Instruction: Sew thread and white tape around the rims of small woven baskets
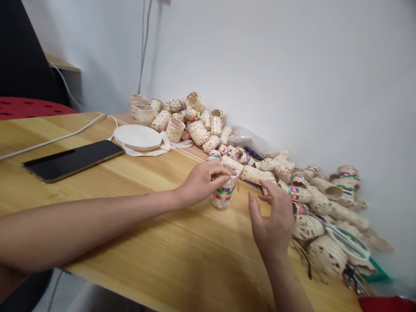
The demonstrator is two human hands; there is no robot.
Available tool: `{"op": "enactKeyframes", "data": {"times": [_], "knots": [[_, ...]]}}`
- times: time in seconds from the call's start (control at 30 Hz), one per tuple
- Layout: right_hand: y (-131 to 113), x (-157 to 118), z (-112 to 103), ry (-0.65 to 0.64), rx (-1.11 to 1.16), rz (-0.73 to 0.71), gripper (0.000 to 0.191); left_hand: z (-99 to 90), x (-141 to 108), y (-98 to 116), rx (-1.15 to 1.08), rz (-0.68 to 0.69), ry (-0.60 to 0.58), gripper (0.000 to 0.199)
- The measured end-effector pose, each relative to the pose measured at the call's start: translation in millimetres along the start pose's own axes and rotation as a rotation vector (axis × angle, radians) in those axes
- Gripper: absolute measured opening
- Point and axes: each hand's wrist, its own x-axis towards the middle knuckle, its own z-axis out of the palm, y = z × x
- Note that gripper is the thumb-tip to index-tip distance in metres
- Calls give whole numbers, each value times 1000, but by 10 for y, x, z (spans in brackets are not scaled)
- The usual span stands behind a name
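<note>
Our right hand (271, 212) hangs just to the right of the small basket (224, 195), thumb and fingers spread with a gap between them. Its forearm comes up from the near side of the table (182, 255), and the palm seems turned inward, toward the basket. Whether a fine strand runs to these fingertips, we cannot tell.

Our left hand (204, 182) pinches the basket's rim between thumb and fingers — a grip at the top that, we judge, steadies the basket and leaves its colored bands uncovered. That forearm lies long and low across the wood from the left, wrist nearly straight, which probably helps keep the hold quiet. The basket is close to upright, its base seemingly on the table, and a thin red thread (238, 185) dangles from the rim on the side facing our free hand.

Well to the right of the basket, scissors (352, 245) lie over other woven pieces, perhaps parked there to be within reach. Left of the basket and farther off, a phone (74, 160) lies flat, out of the way of the hands, with a roll of white ribbon (138, 138) just beyond it, its loose end trailing.

Behind the basket, a heap of woven baskets (258, 174) stretches along the wall (292, 73) — pushed back, we suppose, to save working room.
</note>
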Motion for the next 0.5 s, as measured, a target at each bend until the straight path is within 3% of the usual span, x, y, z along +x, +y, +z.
{"op": "enactKeyframes", "data": {"times": [0.13,0.3,0.5], "knots": [[-51,45,-2,-1,-41,-182,29,40,-28,49,-34,-43,-35,13],[-53,44,21,-61,-25,-236,17,87,-49,146,-120,-105,-94,14],[-23,38,7,3,-8,-315,14,119,-81,211,-215,-251,-207,13]]}}
